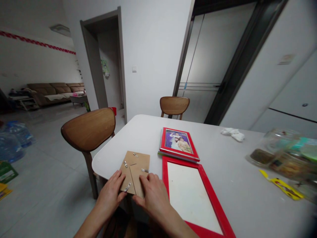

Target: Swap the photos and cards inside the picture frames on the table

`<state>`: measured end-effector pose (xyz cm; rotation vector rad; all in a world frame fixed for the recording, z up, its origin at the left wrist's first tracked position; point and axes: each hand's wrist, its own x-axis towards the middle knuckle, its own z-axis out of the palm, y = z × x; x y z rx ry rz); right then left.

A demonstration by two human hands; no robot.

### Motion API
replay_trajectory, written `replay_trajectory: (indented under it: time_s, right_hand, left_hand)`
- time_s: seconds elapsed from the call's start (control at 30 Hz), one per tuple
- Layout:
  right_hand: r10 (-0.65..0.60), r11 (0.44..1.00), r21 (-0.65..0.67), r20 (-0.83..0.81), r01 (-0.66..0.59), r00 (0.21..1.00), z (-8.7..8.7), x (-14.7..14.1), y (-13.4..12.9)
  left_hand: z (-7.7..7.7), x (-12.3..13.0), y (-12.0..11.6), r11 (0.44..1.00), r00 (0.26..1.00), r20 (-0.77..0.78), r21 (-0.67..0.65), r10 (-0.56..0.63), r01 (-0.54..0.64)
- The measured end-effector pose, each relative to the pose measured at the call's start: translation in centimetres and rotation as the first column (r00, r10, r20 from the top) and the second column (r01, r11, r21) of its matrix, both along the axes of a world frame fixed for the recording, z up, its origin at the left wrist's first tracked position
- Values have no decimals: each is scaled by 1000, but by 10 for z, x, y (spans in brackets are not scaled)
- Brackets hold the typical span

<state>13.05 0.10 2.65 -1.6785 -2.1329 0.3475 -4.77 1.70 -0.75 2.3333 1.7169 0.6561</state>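
Observation:
Between my hands lies a brown picture frame backing board (pixel 138 162) with several metal clips and a slit down its lower half. It reaches over the table's near left edge. My left hand (pixel 110 189) grips its lower left side, thumb at the near edge. On the lower right, my right hand (pixel 155 193) holds the board with fingers on top and thumb at the near edge. Just right of my right hand lies a large red frame (pixel 207 188) around a white panel. Beyond it, a red-framed photo (pixel 179 143) rests on a stack of frames.
The white table (pixel 146 132) has rounded corners. At its right stand clear food containers (pixel 284 162) beside a yellow strip-like packet (pixel 284 187). A crumpled white tissue (pixel 232 134) lies at the back. Wooden chairs (pixel 90 127) stand left and behind; water bottles (pixel 18 132) sit on the floor.

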Motion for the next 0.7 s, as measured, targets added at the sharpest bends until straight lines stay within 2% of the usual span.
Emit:
replay_trajectory:
  time_s: [0.07,0.17,0.27,0.33,0.43,0.53,0.6,0.7]
  right_hand:
    - [3,1000,4,-78,-2,997,-1,-1,1]
    - [30,999,48,-223,-20,974,7,15,-3]
    - [35,996,90,-267,-12,963,17,48,-17]
    - [-8,997,68,-246,25,969,19,76,-31]
    - [-136,990,0,-184,139,973,13,121,-53]
    - [-206,979,-19,-150,205,967,3,157,-69]
    - [-219,976,-24,-139,218,966,-3,169,-74]
    - [-227,974,-4,-120,229,966,-10,174,-73]
  left_hand:
    - [2,1,0,1000,1000,24,12,-10,10]
    - [11,11,-3,998,995,79,39,-56,53]
    - [21,35,-12,987,983,118,89,-142,132]
    - [26,57,-19,973,966,139,101,-219,207]
    - [31,94,-30,941,925,172,54,-338,334]
    - [36,124,-37,901,892,172,-45,-419,432]
    - [39,137,-38,884,885,160,-108,-437,456]
    - [39,146,-36,879,888,173,-153,-425,451]
